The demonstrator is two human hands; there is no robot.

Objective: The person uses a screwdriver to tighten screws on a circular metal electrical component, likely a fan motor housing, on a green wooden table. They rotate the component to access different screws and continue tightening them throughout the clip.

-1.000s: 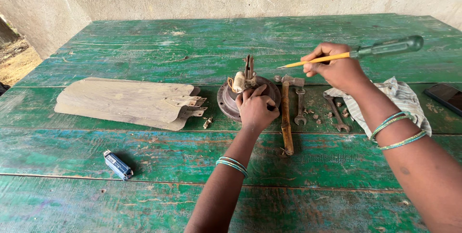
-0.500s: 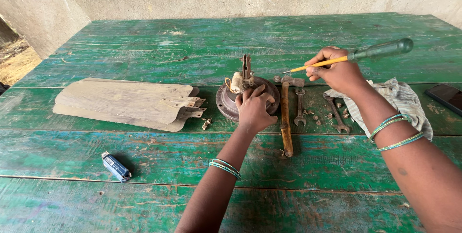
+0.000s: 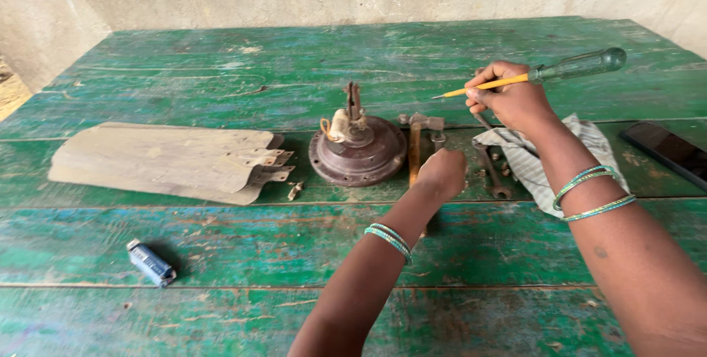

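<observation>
A round, rust-brown fan motor housing (image 3: pixel 358 152) sits near the middle of the worn green plank worktop (image 3: pixel 221 70). It is a shallow domed disc with a dull, stained surface; a short rusted stem stands up from its centre, and a pale, cream-coloured part with a loop of orange wire sits just beside that stem on the left.

The left hand (image 3: pixel 440 174) hovers just right of the housing, over the wooden handle of a hammer (image 3: pixel 414 147) lying on the worktop; its fingers curl downward, but whether they close on the handle cannot be told. The right hand (image 3: pixel 512 99) is raised above the worktop, its grip closed on a screwdriver (image 3: pixel 545 73) with a yellow shaft and a dark green translucent handle, tip pointing left.

Left of the housing lies a stack of grey fan blades (image 3: pixel 162 162). Spanners (image 3: pixel 492 173) and a striped cloth (image 3: pixel 534 162) lie under the right forearm.
</observation>
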